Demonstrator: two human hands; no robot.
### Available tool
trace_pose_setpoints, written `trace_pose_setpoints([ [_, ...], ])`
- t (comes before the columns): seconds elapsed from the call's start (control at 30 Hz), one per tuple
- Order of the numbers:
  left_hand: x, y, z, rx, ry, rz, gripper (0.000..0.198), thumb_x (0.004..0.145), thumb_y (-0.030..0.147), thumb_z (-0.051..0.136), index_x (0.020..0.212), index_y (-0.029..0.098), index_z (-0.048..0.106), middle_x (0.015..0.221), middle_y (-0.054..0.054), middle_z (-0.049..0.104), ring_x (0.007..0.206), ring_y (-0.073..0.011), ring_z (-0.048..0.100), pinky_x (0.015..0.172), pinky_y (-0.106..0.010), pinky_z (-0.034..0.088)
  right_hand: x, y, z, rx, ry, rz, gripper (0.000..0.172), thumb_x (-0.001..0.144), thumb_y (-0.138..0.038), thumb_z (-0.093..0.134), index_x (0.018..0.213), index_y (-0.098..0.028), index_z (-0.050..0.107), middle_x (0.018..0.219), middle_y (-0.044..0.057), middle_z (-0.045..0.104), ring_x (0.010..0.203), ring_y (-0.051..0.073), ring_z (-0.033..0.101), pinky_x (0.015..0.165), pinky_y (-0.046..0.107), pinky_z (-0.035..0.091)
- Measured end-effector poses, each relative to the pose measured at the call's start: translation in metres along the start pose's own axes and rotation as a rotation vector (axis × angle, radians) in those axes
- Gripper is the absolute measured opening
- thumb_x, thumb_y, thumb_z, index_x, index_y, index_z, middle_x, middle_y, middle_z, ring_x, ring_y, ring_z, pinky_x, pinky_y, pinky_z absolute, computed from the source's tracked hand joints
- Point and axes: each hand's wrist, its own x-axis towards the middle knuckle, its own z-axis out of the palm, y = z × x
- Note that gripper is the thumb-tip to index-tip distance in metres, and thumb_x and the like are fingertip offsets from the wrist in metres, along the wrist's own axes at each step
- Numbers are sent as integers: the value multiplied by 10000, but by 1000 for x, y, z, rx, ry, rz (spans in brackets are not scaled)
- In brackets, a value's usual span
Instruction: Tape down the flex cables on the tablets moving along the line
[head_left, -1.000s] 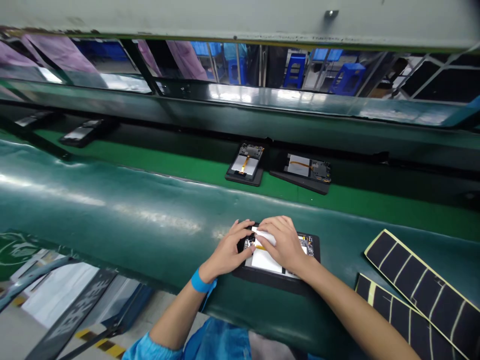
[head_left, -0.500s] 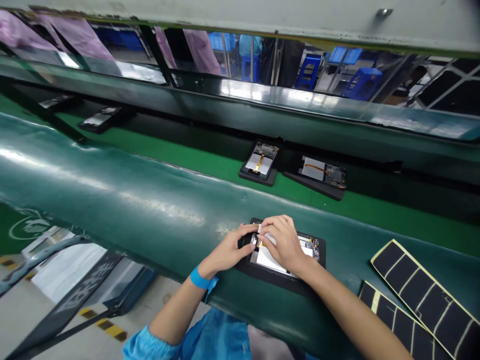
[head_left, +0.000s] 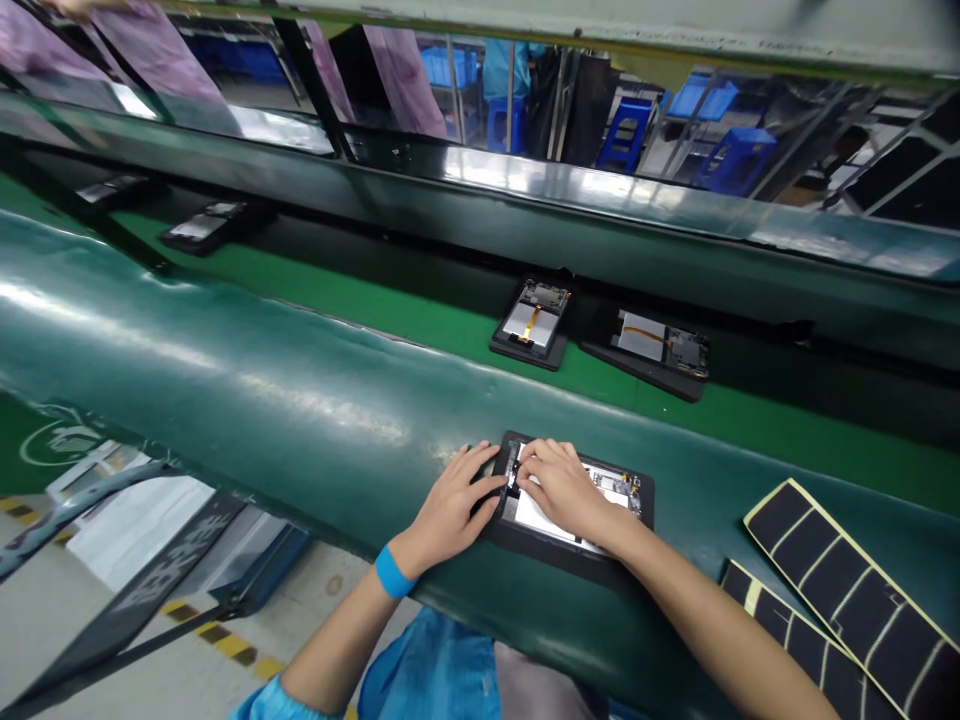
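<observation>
An opened electronic device, a tablet or phone with its circuit board and pale battery exposed, lies on a dark pad at the bench edge before me. My left hand, with a blue band at its wrist, rests at the device's left end, fingers apart and tips along its edge. Over the left half of the device is my right hand, its fingers bent down and drawn together near the small parts at that end. Whatever they pinch, if anything, is hidden beneath them.
Two sheets of black adhesive pieces overlap at right. Beyond the bench edge, a green conveyor carries more opened devices on black pads. A dark metal strut slants across at left. People in pink clothing stand across the line.
My left hand has drawn back slightly left, its fingers spreading from a pinch at the device's end. My right hand stays over the device. The view has shifted slightly.
</observation>
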Motion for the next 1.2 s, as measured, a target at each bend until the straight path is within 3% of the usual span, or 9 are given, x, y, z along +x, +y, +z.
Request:
trace_pose_setpoints([
  [0.23, 2, 9, -8, 149, -105, 115, 297, 1000, 251, 522, 1242, 255, 693, 1607, -110, 416, 1527, -326, 306, 1244, -619, 249, 2, 2, 1, -46, 4, -3, 98, 986, -159, 597, 906, -202, 633, 1067, 52, 626, 987, 205, 559, 852, 365, 366],
  [0.4, 4, 9, -6, 200, -173, 134, 468, 986, 304, 574, 1454, 291, 548, 1654, -105, 336, 1541, -365, 256, 1229, -661, 231, 6, 2, 1, -38, -17, 14, 85, 975, -143, 614, 913, -199, 631, 1070, 48, 625, 998, 207, 561, 852, 363, 362],
  [0.53, 5, 7, -3, 216, -198, 129, 518, 990, 325, 577, 1501, 300, 494, 1668, -99, 302, 1549, -380, 222, 1217, -673, 241, 6, 1, 2, -40, -19, 18, 69, 965, -149, 633, 918, -200, 632, 1069, 54, 628, 1001, 216, 567, 846, 363, 368],
  [0.63, 6, 7, -3, 205, -188, 118, 499, 991, 323, 577, 1486, 313, 512, 1666, -81, 312, 1549, -373, 225, 1223, -672, 222, 3, 1, 1, -44, 47, 19, 58, 958, -160, 639, 990, -208, 642, 1098, 70, 632, 1016, 229, 571, 856, 367, 390],
  [0.77, 8, 6, -5, 203, -188, 114, 461, 996, 338, 571, 1456, 325, 549, 1668, -70, 308, 1547, -369, 235, 1228, -672, 212, -6, 3, -5, -18, 197, 23, 178, 979, -204, 596, 1154, -211, 631, 1160, 100, 645, 1064, 252, 571, 912, 404, 419],
  [0.97, 9, 0, 1, 222, -182, 96, 505, 1010, 393, 543, 1507, 319, 488, 1674, -87, 287, 1555, -384, 198, 1214, -688, 225, -39, 13, -22, -18, 365, 72, 192, 1026, -282, 511, 1147, -223, 648, 1200, 114, 644, 1131, 281, 557, 964, 458, 417],
  [1.2, 7, 0, 4, 295, -133, 108, 496, 1019, 395, 524, 1506, 313, 490, 1674, -96, 282, 1553, -399, 193, 1203, -692, 246, -115, 42, -13, -142, 444, 263, 271, 1012, -361, 537, 1242, -240, 609, 1341, 136, 585, 1272, 339, 525, 1023, 544, 449],
])
